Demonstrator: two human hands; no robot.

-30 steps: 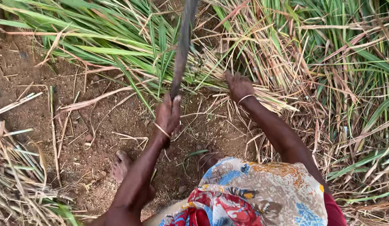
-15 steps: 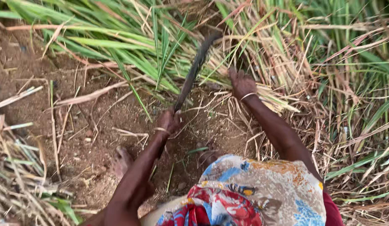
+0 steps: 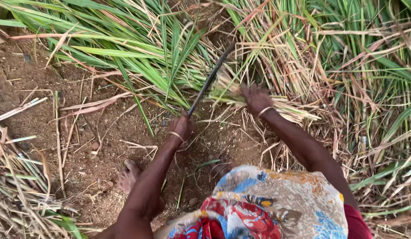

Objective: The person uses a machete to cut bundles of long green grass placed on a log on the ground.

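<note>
My left hand (image 3: 182,125) grips the handle of a long dark blade (image 3: 211,78) that slants up and to the right into the base of a grass clump. My right hand (image 3: 256,97) is closed around a bundle of dry yellow grass stalks (image 3: 227,90) just right of the blade. Both wrists wear thin bangles. Tall green and straw-coloured grass (image 3: 170,53) stands right behind both hands.
Bare brown soil (image 3: 95,128) lies at left and centre, strewn with loose stalks. Cut dry grass (image 3: 15,194) is piled at the lower left. My bare feet (image 3: 127,175) rest on the soil. Dense grass (image 3: 369,88) fills the right side. A patterned cloth (image 3: 267,203) covers my lap.
The blade swung down from upright to a low slant against the clump's base. My left hand dropped with it. The right hand pulled the stalk bundle slightly right.
</note>
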